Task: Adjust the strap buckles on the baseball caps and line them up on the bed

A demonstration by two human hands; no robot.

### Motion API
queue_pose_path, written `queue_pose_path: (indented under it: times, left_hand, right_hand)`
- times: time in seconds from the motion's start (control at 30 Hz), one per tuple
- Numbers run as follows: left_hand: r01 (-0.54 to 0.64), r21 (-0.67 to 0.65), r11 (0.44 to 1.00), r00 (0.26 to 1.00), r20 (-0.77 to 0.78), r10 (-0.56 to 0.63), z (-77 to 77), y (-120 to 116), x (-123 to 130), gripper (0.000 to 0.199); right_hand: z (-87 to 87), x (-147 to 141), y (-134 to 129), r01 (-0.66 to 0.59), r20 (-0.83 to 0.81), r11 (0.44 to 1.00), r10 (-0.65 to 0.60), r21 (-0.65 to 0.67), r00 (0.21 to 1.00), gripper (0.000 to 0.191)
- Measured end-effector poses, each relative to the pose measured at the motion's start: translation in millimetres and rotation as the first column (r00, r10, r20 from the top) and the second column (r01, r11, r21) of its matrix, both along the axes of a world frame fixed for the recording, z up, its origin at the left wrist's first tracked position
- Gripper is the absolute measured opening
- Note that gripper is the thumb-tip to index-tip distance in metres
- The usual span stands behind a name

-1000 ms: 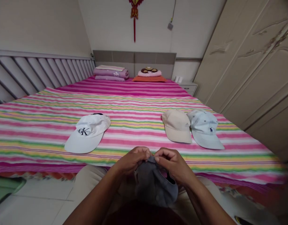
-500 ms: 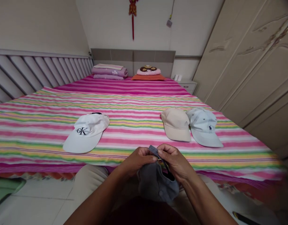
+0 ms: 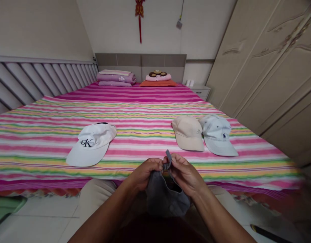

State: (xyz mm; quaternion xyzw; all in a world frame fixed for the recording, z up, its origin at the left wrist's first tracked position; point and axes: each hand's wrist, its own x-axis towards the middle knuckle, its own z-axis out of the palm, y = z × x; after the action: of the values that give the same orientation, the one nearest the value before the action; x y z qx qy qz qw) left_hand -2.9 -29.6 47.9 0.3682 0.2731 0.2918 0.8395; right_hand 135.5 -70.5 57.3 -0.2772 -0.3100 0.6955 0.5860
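Note:
Both my hands hold a dark grey baseball cap (image 3: 168,197) above my lap, close to the bed's near edge. My left hand (image 3: 146,173) and my right hand (image 3: 186,175) pinch its rear strap (image 3: 168,159) from either side, and the strap's end sticks up between them. The cap's open underside partly shows, and my fingers hide the strap's fastening. Beyond my right hand lie a beige cap (image 3: 188,134) and a pale blue cap with a navy logo (image 3: 217,135). A white CK cap (image 3: 91,143) lies beyond my left hand.
The caps lie on a bed with a pink-striped multicoloured sheet (image 3: 145,111). Folded bedding (image 3: 116,78) and a small pillow (image 3: 158,77) lie by the headboard (image 3: 140,60). A slatted panel (image 3: 39,81) runs along the left, a wardrobe (image 3: 267,64) stands right.
The strap's end has swung from lying across my right hand to standing upright between my fingers. The whole room has shifted slightly left in view.

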Motion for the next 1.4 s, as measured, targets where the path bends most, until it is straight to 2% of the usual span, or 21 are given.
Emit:
queue_pose_path:
  times: [0.17, 0.4, 0.6, 0.77, 0.83, 0.97, 1.17, 1.4]
  left_hand:
    - [-0.006, 0.003, 1.0, 1.0, -0.016, 0.006, 1.1, -1, -1, 0.013]
    - [-0.003, 0.092, 0.996, 1.0, -0.016, 0.004, 5.3, -8, 2, 0.004]
    - [-0.057, 0.155, 0.986, 0.986, -0.147, 0.08, 3.5, -11, -1, 0.015]
    - [-0.075, 0.163, 0.984, 0.989, -0.112, 0.094, -1.2, -11, -4, 0.021]
    - [-0.062, 0.199, 0.978, 0.995, -0.07, 0.077, -1.4, -11, -4, 0.02]
    - [0.045, 0.269, 0.962, 0.999, -0.016, -0.042, 0.4, -13, -4, 0.026]
    - [0.062, 0.283, 0.957, 0.998, -0.045, -0.051, -1.0, -13, -7, 0.022]
    - [0.029, 0.206, 0.978, 0.999, -0.037, -0.022, -3.7, -13, -8, 0.019]
  right_hand:
    - [1.3, -1, -4, -0.012, 0.002, 0.999, 0.011, 0.037, 1.0, 0.013]
    - [0.5, -7, -4, 0.037, 0.029, 0.996, -0.04, 0.079, 0.999, 0.018]
    - [3.6, -6, -6, 0.182, 0.12, 0.983, -0.183, 0.016, 0.976, 0.021]
    - [5.5, -2, -7, 0.184, 0.136, 0.98, -0.192, 0.071, 0.972, 0.023]
    - [4.7, -1, -8, 0.194, 0.167, 0.977, -0.206, 0.09, 0.964, 0.023]
    - [2.3, 0, -8, 0.178, 0.234, 0.979, -0.198, 0.102, 0.952, 0.022]
    - [3.1, 1, -9, 0.175, 0.214, 0.981, -0.19, 0.088, 0.958, 0.022]
    - [2.7, 2, -9, 0.16, 0.159, 0.987, -0.159, 0.007, 0.974, 0.018]
